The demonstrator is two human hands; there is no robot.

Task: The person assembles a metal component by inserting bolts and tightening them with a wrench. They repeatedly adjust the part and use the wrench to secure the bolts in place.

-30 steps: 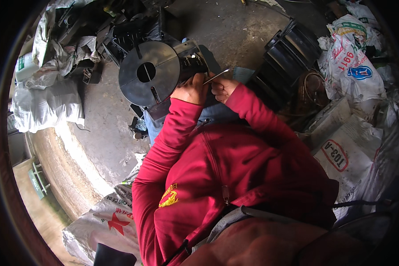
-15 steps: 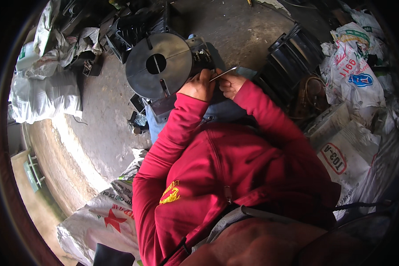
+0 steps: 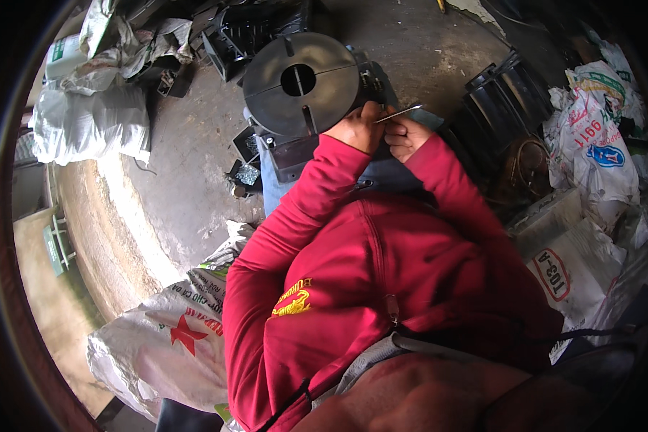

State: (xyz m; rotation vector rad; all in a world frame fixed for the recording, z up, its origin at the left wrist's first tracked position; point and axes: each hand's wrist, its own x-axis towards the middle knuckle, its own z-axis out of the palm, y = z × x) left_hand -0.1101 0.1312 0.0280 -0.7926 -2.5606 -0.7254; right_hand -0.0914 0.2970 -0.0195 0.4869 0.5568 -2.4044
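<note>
My left hand (image 3: 360,128) rests against the edge of a round dark metal disc (image 3: 300,83) with a central hole and slots, its fingers curled on something I cannot make out. My right hand (image 3: 405,135) sits right beside it, pinching a thin metal rod (image 3: 399,112) that points up and to the right. Both red sleeves reach forward from my chest. The disc sits on a dark metal block (image 3: 291,155) over my blue-trousered lap.
White woven sacks (image 3: 93,122) lie at the upper left, another sack (image 3: 165,345) at the lower left, more printed sacks (image 3: 590,137) on the right. Black ribbed plastic parts (image 3: 504,93) stand right of my hands. Dark metal scrap (image 3: 245,36) sits beyond the disc on concrete floor (image 3: 173,194).
The view has shifted, so the disc and hands sit higher and further right in the picture. Both hands stay together at the disc's edge with the rod.
</note>
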